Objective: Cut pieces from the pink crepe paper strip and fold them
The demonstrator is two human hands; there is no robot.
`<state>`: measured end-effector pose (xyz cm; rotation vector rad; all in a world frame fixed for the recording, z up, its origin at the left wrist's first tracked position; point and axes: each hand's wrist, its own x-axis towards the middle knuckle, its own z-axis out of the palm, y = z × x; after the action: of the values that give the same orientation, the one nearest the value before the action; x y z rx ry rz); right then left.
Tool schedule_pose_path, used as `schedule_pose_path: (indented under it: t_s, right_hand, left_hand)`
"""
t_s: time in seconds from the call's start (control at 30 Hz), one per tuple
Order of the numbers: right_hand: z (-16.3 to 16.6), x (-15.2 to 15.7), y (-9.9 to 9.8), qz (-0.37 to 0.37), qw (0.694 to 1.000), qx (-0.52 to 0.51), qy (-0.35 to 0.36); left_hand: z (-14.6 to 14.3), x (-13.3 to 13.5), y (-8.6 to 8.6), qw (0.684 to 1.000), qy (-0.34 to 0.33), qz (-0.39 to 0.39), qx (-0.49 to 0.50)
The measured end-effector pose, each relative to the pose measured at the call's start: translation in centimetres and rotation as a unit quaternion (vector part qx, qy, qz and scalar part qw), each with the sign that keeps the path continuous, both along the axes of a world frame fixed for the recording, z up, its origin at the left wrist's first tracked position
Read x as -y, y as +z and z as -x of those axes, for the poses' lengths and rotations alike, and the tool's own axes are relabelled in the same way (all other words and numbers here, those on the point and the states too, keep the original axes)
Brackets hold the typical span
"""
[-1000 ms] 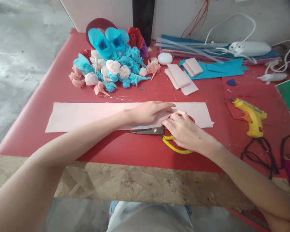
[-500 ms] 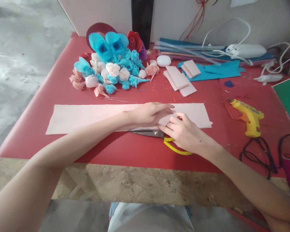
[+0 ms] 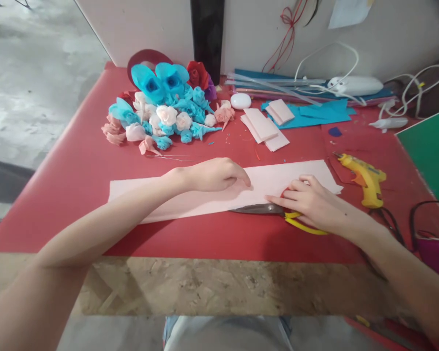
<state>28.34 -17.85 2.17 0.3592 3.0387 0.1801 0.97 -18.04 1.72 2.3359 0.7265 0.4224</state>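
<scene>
A long pale pink strip of crepe paper (image 3: 278, 176) lies slantwise across the red tabletop, with layered edges at its right end. My left hand (image 3: 217, 174) is closed on the middle of the strip, its index finger bent down to the paper; the other fingertips are hidden underneath. My right hand (image 3: 307, 202) holds a pair of scissors (image 3: 261, 209) with yellow handles and dark blades. The blades lie along the strip's near edge, pointing left. Its fingers are curled round the handles, and one fingertip reaches over the paper.
Blue, pink, white and red paper flowers (image 3: 168, 114) are heaped at the back left. Behind the strip lie folded pink paper pieces (image 3: 261, 126), a white oval case (image 3: 240, 101) and blue paper (image 3: 324, 114). A yellow glue gun (image 3: 366, 178) with a dark cord lies on the right.
The paper strip has shifted right and tilted, its right end now farther back. My right hand moved right with the scissors. My left fingers went from stretched out to bent down.
</scene>
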Motion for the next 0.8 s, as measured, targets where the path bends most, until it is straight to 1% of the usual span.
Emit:
schedule_pose_path:
  t_s: [0.07,0.17,0.3,0.4,0.6,0.8]
  right_hand:
    - [-1.0,-0.3,0.3,-0.003,1.0,0.012,0.006]
    - [-1.9,-0.2,0.3,-0.023,1.0,0.019,0.003]
    - [-2.5,0.5,-0.7,-0.06,0.998,0.009,-0.032]
    - [-2.7,1.0,-1.6,-0.092,0.993,0.014,-0.066]
    - [-2.3,1.4,-2.4,-0.111,0.99,0.02,-0.084]
    - [-1.0,1.4,-2.2,-0.116,0.991,0.021,-0.069]
  left_hand:
    - [-0.2,0.0,-0.1,1.0,-0.002,-0.003,0.002]
    - [-0.5,0.2,-0.6,0.999,-0.021,-0.03,0.015]
    - [-0.7,0.2,-2.0,0.995,-0.043,-0.077,0.048]
    - [-0.7,0.0,-2.8,0.993,-0.04,-0.085,0.072]
    - [-0.7,0.1,-2.9,0.993,-0.038,-0.084,0.078]
    - [-0.8,0.0,-3.0,0.992,-0.036,-0.085,0.085]
